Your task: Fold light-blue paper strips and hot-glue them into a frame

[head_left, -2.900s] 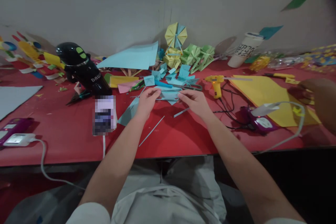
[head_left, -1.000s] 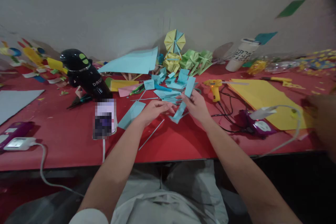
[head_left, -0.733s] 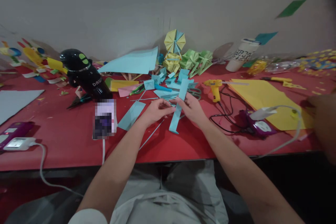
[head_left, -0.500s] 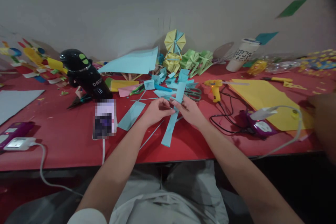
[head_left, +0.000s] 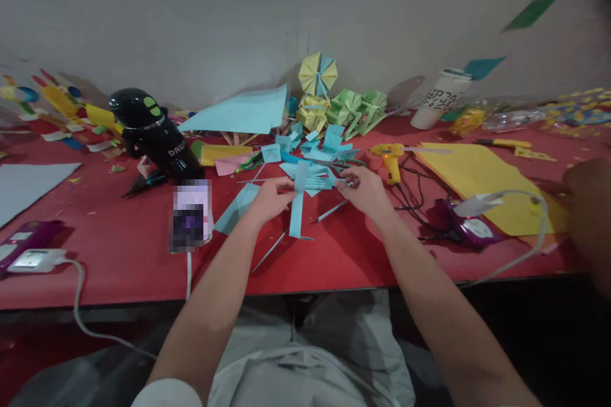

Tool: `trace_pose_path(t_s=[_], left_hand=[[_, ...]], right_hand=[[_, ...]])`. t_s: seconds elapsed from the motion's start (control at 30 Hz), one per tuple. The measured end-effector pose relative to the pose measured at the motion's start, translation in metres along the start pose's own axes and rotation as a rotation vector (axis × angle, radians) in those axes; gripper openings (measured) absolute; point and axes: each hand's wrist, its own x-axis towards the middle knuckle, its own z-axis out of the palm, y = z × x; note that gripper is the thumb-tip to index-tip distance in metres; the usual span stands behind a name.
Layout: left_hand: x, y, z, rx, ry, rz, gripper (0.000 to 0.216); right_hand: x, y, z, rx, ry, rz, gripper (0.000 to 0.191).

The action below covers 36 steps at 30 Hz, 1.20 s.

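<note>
My left hand [head_left: 275, 198] pinches a light-blue paper strip [head_left: 296, 206] near its upper middle. The strip stands nearly upright in view, its lower end bent to the right above the table. To its right, my right hand [head_left: 363, 189] has its fingers curled together at the right end of some narrow folded blue paper pieces [head_left: 317, 182]. Whatever lies between those fingertips is too small to make out. Scissors [head_left: 344, 164] lie just behind the right hand, partly hidden. Blue paper scraps [head_left: 329, 146] are heaped beyond both hands.
A yellow glue gun [head_left: 392, 162] with a black cord lies right of my hands. Yellow sheets [head_left: 470, 181] and a purple power strip [head_left: 472, 229] are further right. A black bottle [head_left: 160, 140] and a phone [head_left: 191, 216] stand left. Folded paper ornaments [head_left: 317, 76] sit against the wall.
My right hand has let go of the blue paper strip and moved right to the folded pieces. My left hand now holds the strip alone, slightly further left and more upright.
</note>
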Motion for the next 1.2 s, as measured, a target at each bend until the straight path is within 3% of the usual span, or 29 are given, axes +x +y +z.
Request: trace_pose_path(t_s=[0.13, 0.2, 0.27, 0.37, 0.43, 0.53, 0.67, 0.8, 1.03, 1.2], left_hand=[[0.0, -0.004, 0.002, 0.116, -0.014, 0.037, 0.009], [0.0, -0.004, 0.002, 0.175, -0.013, 0.105, 0.006], [0.0, -0.003, 0.002, 0.25, 0.006, 0.151, 0.005], [0.0, -0.002, 0.0, 0.358, 0.04, 0.142, 0.008], [-0.001, -0.002, -0.001, 0.422, 0.048, 0.132, 0.011], [-0.004, 0.001, -0.002, 0.491, 0.049, 0.106, 0.015], [-0.004, 0.002, -0.002, 0.488, 0.063, 0.102, 0.022], [-0.001, -0.004, -0.002, 0.462, 0.058, 0.114, 0.024], [-0.002, -0.004, -0.002, 0.417, 0.008, 0.128, 0.021], [-0.003, -0.003, -0.002, 0.406, 0.004, 0.128, 0.018]], right_hand=[[0.001, 0.007, 0.004, 0.037, -0.068, 0.053, 0.013], [0.003, 0.005, 0.003, 0.178, -0.036, 0.085, 0.016], [0.003, 0.0, -0.001, 0.409, -0.088, 0.15, 0.029], [-0.002, -0.013, -0.008, 0.724, -0.321, 0.226, 0.07], [-0.008, -0.023, -0.01, 0.778, -0.511, 0.235, 0.089], [-0.015, -0.033, -0.01, 0.708, -0.658, 0.211, 0.072], [-0.015, -0.033, -0.004, 0.555, -0.621, 0.095, 0.031], [-0.011, -0.026, 0.001, 0.253, -0.466, -0.128, 0.02], [-0.008, -0.016, 0.008, 0.173, -0.382, -0.172, 0.003], [-0.001, -0.001, 0.0, 0.102, -0.249, -0.182, 0.027]])
